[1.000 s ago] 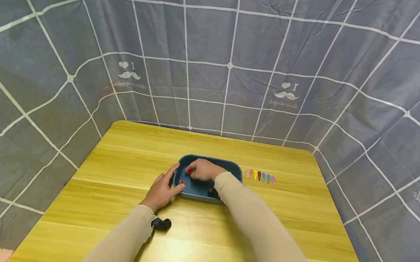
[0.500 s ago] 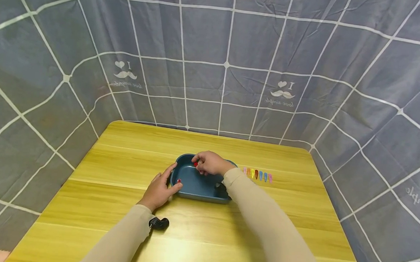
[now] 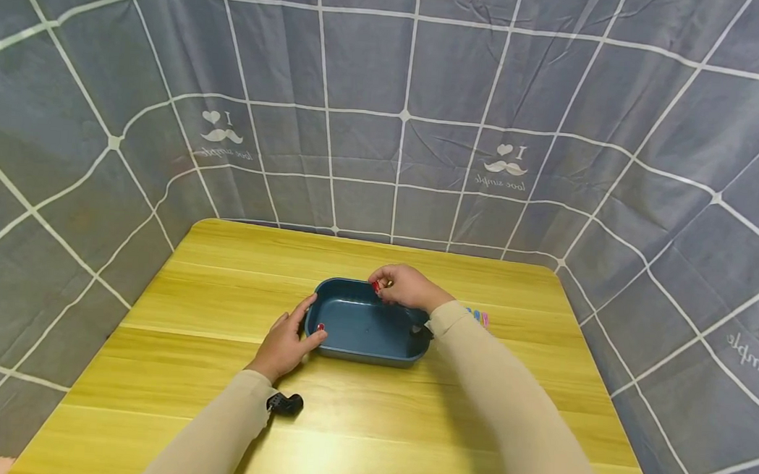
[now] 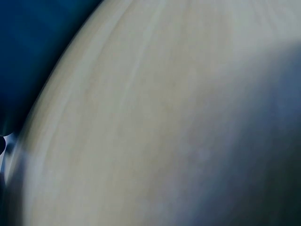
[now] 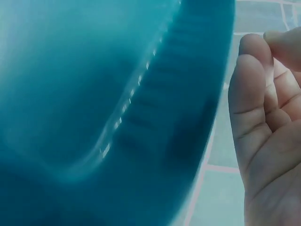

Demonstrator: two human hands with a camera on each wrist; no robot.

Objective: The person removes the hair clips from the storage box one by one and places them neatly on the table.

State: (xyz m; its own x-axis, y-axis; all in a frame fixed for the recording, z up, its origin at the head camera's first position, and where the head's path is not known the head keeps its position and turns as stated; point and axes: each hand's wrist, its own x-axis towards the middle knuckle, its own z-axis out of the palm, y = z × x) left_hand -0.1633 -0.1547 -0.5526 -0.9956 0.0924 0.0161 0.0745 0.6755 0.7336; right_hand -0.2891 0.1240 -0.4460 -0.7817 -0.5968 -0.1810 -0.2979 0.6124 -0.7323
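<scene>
A dark blue tray (image 3: 372, 352) sits at the middle of the yellow wooden table (image 3: 220, 278). My left hand (image 3: 309, 323) grips the tray's left rim, with the thumb on the inside and the fingers outside. My right hand (image 3: 379, 284) hovers over the far rim and pinches a small red clip (image 3: 375, 286). The tray's floor shows nothing else in it. In the right wrist view the tray's inner wall (image 5: 94, 94) fills the left and my curled fingers (image 5: 263, 117) the right. The left wrist view is a blur of table (image 4: 141, 117) and a tray corner (image 4: 28, 37).
A row of small coloured clips (image 3: 480, 317) lies right of the tray, mostly hidden behind my right forearm. A black wrist mount (image 3: 287, 404) sits by my left sleeve. Grey checked cloth (image 3: 399, 122) walls in the table on three sides.
My right hand has risen from inside the tray to its far rim, moving right with the red clip pinched. The left hand has stayed on the tray's rim.
</scene>
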